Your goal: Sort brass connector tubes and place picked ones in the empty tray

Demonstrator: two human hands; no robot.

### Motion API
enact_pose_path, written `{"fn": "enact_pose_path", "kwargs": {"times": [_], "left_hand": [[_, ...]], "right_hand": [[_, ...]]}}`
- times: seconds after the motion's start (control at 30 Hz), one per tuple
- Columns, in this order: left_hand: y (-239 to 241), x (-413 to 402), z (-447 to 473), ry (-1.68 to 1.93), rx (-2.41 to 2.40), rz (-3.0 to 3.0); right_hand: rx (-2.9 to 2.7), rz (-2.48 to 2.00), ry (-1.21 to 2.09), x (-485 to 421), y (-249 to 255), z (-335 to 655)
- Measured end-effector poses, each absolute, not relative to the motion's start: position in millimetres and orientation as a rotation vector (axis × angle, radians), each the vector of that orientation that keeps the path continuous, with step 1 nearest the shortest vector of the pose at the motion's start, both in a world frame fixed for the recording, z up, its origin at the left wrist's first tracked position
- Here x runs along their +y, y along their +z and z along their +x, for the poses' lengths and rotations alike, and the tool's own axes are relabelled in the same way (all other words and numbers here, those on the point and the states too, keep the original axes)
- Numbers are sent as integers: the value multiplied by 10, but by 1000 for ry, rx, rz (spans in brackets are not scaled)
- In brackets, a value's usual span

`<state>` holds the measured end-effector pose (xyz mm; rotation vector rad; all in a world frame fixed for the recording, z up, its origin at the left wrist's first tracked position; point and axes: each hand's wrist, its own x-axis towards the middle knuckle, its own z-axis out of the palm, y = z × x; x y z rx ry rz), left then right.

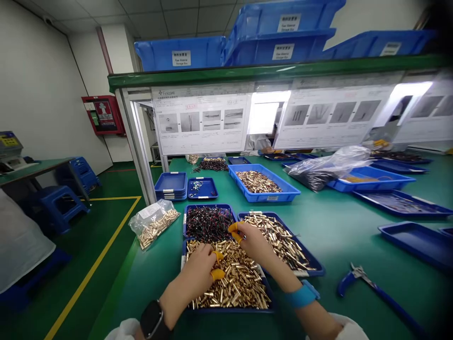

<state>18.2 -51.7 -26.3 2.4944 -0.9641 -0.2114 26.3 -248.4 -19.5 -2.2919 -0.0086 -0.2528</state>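
My left hand (pixel 201 268) is over a blue tray of short gold-coloured metal tubes (pixel 240 283). Its thumb and finger, in yellow finger cots, are apart just above the tubes. My right hand (pixel 255 243) is where three trays meet, its cot-covered fingertips pinched together. Whatever they may hold is too small to make out. Behind the fingertips lies a tray of small black parts with red bits (pixel 208 224). Under and beyond the right hand is another tray of gold-coloured tubes (pixel 283 241), some with dark ends.
A bag of gold tubes (pixel 155 224) lies left of the trays. Blue-handled pliers (pixel 368 283) rest at right. Farther back are a blue bin of tubes (pixel 264 182), stacked trays (pixel 171 184) and a plastic bag of dark parts (pixel 318 172). An overhead shelf (pixel 247 73) holds blue boxes.
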Motion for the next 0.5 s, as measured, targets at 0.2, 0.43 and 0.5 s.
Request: {"fn": "enact_pose_path", "kwargs": {"times": [0.2, 0.43, 0.5], "left_hand": [[-473, -720, 240, -154, -947, 2488], [-525, -733, 244, -30, -790, 2222], [-529, -721, 268, 29, -732, 2146]], "right_hand": [[-9, -2526, -287, -2451, -449, 361], [-30, -2536, -339, -2391, -388, 423], [-55, -2473, -359, -2393, -329, 372]]}}
